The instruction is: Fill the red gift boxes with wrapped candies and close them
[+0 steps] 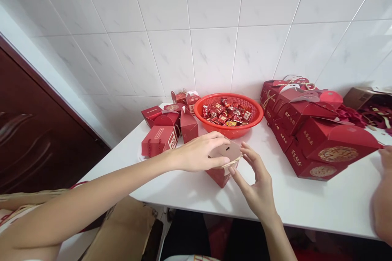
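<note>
A small red gift box (221, 177) stands on the white table in front of me, its top flap (228, 149) showing a plain inner side with a dark slot. My left hand (203, 153) reaches across from the left and grips the box's top, fingers over the far edge and thumb on the near side. A twisted cream cord (232, 162) runs along the box's right edge. With thumb and fingers curved round that edge, my right hand (255, 179) holds the box by the cord. Inside the box I cannot see.
Behind the box sits a red plastic basket (229, 132) of wrapped candies. Several red boxes (159, 138) stand at the left, and stacked gift boxes (318, 142) at the right. Another person's hand (384, 187) is at the right edge. A cardboard box (122, 228) is below, left.
</note>
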Action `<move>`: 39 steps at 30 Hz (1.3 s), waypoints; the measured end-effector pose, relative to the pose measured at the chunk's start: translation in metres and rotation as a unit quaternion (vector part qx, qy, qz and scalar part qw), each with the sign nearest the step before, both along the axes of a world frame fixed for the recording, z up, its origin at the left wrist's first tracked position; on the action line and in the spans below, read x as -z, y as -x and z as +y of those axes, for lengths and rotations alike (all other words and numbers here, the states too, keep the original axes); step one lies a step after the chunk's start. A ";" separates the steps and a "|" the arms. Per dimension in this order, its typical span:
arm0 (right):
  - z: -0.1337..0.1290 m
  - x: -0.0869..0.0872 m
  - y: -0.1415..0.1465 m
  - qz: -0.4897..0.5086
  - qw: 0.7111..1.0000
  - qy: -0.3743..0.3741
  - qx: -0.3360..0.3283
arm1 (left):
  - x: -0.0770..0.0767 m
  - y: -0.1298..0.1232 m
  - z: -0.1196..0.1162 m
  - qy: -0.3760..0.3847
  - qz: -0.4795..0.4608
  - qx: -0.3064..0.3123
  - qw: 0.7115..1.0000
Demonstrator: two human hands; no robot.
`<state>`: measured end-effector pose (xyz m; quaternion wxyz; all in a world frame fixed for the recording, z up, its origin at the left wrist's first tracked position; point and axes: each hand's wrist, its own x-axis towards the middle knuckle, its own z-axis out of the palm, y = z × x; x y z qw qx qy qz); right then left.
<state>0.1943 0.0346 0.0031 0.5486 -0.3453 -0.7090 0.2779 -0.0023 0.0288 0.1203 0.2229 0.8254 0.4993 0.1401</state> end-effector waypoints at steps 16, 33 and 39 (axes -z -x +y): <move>0.002 0.004 0.001 0.010 0.996 0.011 0.083 | 0.012 -0.007 -0.007 -0.053 -0.033 0.003 0.998; 0.010 -0.007 -0.003 -0.010 0.999 0.034 0.001 | -0.015 -0.001 -0.005 0.043 0.124 -0.007 0.991; 0.022 -0.007 -0.014 -0.017 0.991 0.119 -0.066 | -0.004 0.005 0.001 0.045 0.118 0.015 0.992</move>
